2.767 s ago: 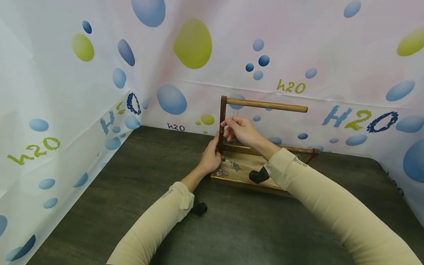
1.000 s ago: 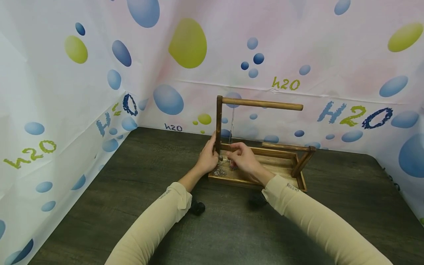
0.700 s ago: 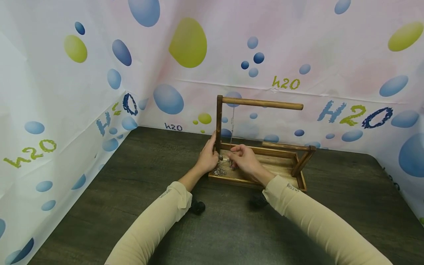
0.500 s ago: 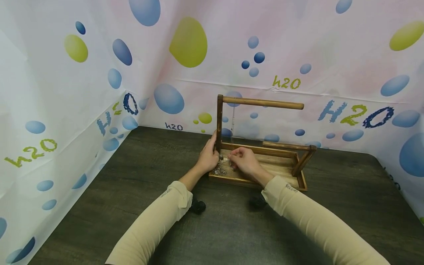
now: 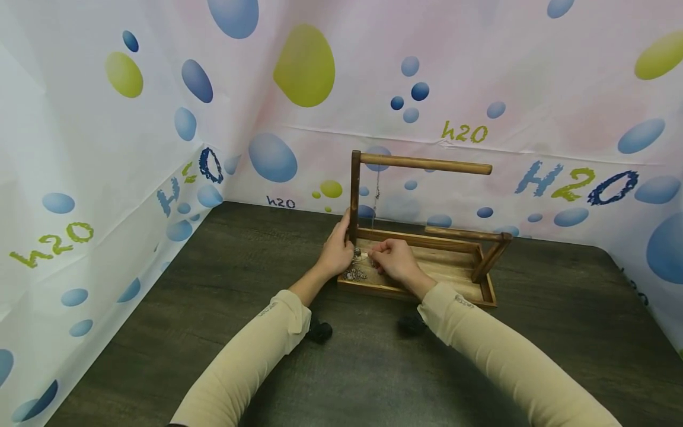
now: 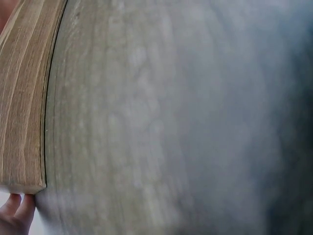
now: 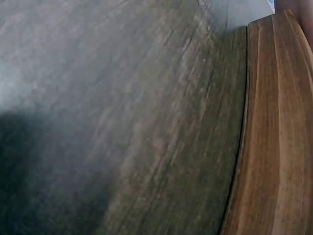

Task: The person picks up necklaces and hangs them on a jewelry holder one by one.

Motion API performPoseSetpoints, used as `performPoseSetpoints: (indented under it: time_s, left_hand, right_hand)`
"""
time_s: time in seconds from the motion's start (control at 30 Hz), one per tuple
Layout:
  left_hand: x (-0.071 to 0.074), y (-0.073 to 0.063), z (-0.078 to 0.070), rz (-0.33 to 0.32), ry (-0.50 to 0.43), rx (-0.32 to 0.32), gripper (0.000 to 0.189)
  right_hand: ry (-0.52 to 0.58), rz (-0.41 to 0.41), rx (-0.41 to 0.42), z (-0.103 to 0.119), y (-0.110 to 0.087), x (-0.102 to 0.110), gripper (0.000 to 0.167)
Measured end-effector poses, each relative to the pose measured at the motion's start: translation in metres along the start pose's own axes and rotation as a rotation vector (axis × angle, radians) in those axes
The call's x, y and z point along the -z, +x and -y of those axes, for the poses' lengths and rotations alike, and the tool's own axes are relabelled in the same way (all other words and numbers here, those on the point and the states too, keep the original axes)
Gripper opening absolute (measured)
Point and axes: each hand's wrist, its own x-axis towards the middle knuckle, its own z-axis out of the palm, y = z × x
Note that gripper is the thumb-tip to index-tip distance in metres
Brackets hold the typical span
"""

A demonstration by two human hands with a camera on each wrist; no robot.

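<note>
Thumb and fingertips of the right hand (image 5: pixel 396 260) meet in a close pinch on a thin chain (image 5: pixel 372 261), its strand too fine to follow, low over the left part of the wooden tray (image 5: pixel 373 289). Just left of the grip and nearer, a silvery pile of chains (image 5: pixel 354 274) lies in the tray's near left corner. The left hand (image 5: pixel 336 252) rests against the tray's left end, fingers mostly straight beside the upright post (image 5: pixel 355 190). Only the head view shows the chains; the left wrist view adds the grained outer wall and fingers (image 6: pixel 17 215) past its end, while the right wrist view catches another stretch of outer wall. Beyond the grip, a hanging chain (image 5: pixel 377 193) drops from the long upper bar (image 5: pixel 427 164). Farther right sits a shorter, lower bar (image 5: pixel 459 233); dark tabletop (image 5: pixel 267 367) spreads around, a spotted backdrop (image 5: pixel 363 71) behind.
</note>
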Motion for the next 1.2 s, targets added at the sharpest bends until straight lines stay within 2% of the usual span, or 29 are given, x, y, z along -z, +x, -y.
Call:
performPoseSetpoints:
  time_s: [0.27, 0.6, 0.83, 1.2]
  left_hand:
    - [0.0013, -0.0003, -0.0003, 0.006, -0.013, -0.003, 0.083]
    - [0.0005, -0.0007, -0.0006, 0.005, -0.017, 0.000, 0.083]
    - [-0.0002, -0.0007, -0.0002, 0.005, -0.023, 0.001, 0.084]
    - [-0.0006, 0.0002, 0.0012, 0.005, -0.019, 0.008, 0.085]
  right_hand:
    - [-0.020, 0.012, -0.030, 0.0026, 0.0025, 0.0004, 0.019]
    - [-0.088, 0.042, 0.017, 0.0035, 0.0017, 0.0012, 0.019]
    - [-0.128, 0.043, 0.017, 0.0028, 0.0018, -0.0008, 0.014]
    - [-0.277, 0.022, 0.061, 0.0025, 0.0050, -0.0014, 0.014]
